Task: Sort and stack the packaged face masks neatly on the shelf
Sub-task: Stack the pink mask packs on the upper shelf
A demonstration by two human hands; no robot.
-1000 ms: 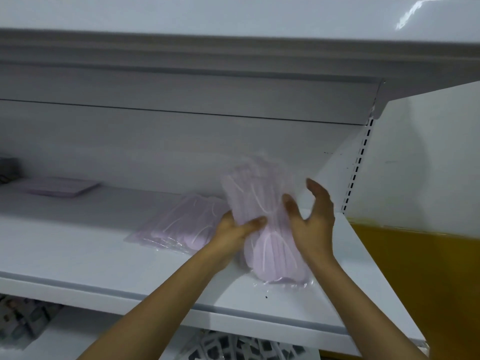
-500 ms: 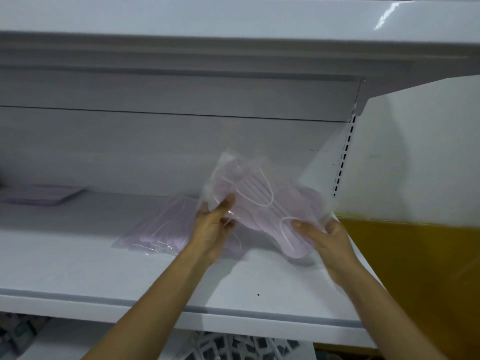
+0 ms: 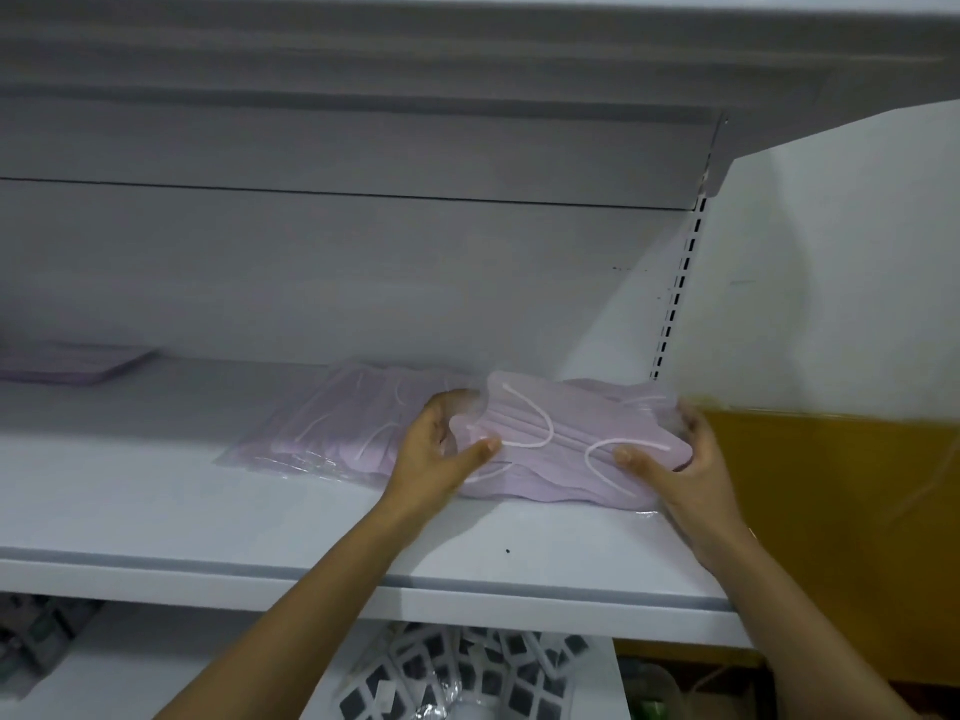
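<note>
While left grip (image 3: 436, 454) and right grip (image 3: 691, 475) pinch its ends, pack (image 3: 566, 433) rests on shelf (image 3: 156, 501), right end, seemingly overlapping second pack (image 3: 322, 428); step: setting down; next: square edges over it, then release

The single head view faces the shelf (image 3: 156, 501) close up, apparently from just above its board.

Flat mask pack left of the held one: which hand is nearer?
Left. The left hand is beside the flat pack; the right hand grips the held pack at its far end.
</note>
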